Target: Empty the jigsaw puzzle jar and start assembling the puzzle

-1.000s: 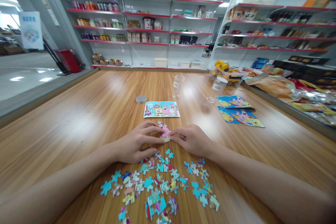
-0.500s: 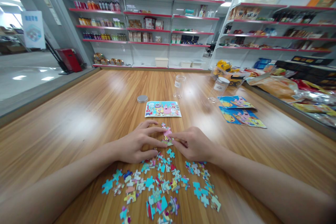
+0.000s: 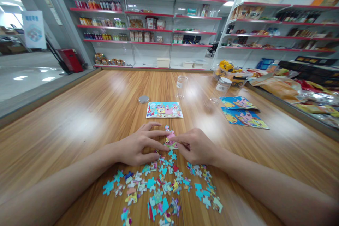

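Puzzle cluster (image 3: pixel 170 139) pinched between left hand (image 3: pixel 139 145), right hand (image 3: pixel 194 145) fingertips.

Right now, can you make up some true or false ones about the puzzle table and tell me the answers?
1. Both hands, the left hand and the right hand, meet at a small pink cluster of joined pieces. True.
2. The loose puzzle pieces lie beyond the hands, near the shelves. False: they lie between the arms, closer to the person.
3. The silver lid sits on the clear jar. False: it lies flat on the table, left of the jar.
4. A cartoon picture card lies beyond the hands. True.
5. The table is glass. False: it is wood.
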A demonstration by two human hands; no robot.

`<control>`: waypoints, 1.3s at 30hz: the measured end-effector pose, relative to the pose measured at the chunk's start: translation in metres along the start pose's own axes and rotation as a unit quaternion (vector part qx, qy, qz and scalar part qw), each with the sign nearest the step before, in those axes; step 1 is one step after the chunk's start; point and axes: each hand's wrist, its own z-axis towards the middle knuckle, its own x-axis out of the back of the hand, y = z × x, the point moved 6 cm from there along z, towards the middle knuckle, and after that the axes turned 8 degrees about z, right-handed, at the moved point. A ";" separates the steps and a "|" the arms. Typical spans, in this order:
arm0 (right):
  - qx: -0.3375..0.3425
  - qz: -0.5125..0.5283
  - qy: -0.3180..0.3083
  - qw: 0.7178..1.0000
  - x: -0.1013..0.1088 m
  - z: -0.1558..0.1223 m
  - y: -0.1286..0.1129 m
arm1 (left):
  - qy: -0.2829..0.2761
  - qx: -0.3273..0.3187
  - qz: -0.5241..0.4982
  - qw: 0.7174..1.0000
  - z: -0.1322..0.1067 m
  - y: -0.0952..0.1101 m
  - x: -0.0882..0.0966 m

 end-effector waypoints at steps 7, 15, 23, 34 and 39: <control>0.008 0.015 -0.033 0.999 -0.002 0.000 -0.005 | 0.003 0.000 -0.002 1.000 0.000 0.000 0.000; 0.001 0.014 -0.050 0.999 -0.004 0.001 -0.007 | 0.002 -0.002 0.005 1.000 0.000 0.000 0.001; 0.002 0.002 -0.066 0.998 -0.008 0.001 -0.008 | 0.009 -0.008 0.003 1.000 0.001 0.001 0.002; -0.040 0.029 0.054 0.997 0.002 -0.002 0.007 | 0.134 0.014 -0.025 0.991 0.004 0.000 0.020; -0.050 0.034 0.014 0.998 0.001 -0.001 0.005 | 0.106 0.001 0.002 0.994 0.005 0.003 0.013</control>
